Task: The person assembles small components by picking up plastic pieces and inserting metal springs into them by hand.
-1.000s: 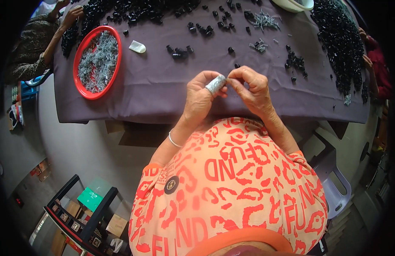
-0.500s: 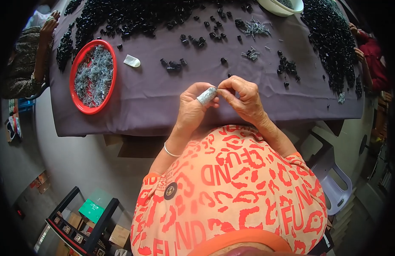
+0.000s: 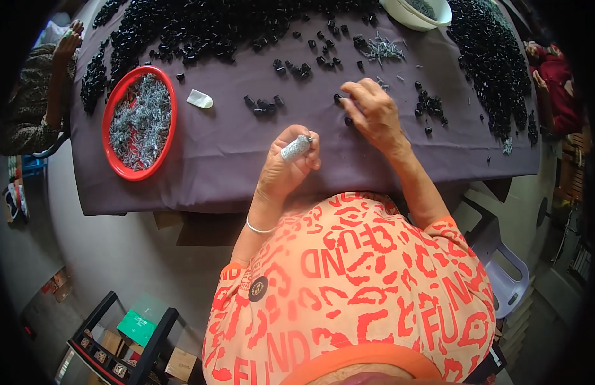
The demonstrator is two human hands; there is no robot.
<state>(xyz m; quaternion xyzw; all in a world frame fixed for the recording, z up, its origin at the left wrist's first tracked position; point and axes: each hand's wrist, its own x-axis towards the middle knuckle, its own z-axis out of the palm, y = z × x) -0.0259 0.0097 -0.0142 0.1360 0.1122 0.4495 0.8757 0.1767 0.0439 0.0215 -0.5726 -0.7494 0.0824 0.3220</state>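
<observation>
My left hand (image 3: 286,160) is raised over the table's near edge. A silver-grey cover (image 3: 295,148) is wrapped around its thumb. At the thumb's tip, the closed fingers pinch a small dark piece (image 3: 310,138), its exact kind too small to make out. Out over the cloth, my right hand (image 3: 374,115) has its fingers bent and apart, with nothing visible in them. Beside its fingertips lies one small black plastic part (image 3: 338,99), and another black part (image 3: 348,120) sits by the thumb. Thin clear pins (image 3: 382,83) lie just past the knuckles.
A red basin (image 3: 171,128) of pins stands at left, near a white finger cot (image 3: 199,99). Heaps of black parts (image 3: 201,29) cover the far side; more (image 3: 496,70) lie at right. A pale bowl (image 3: 416,20) stands behind. People's arms show at both sides (image 3: 56,83).
My right hand has left the left hand, moving away and rightward over the cloth. My left hand has drawn slightly left and nearer, keeping its pinch. The whole view has shifted slightly.
</observation>
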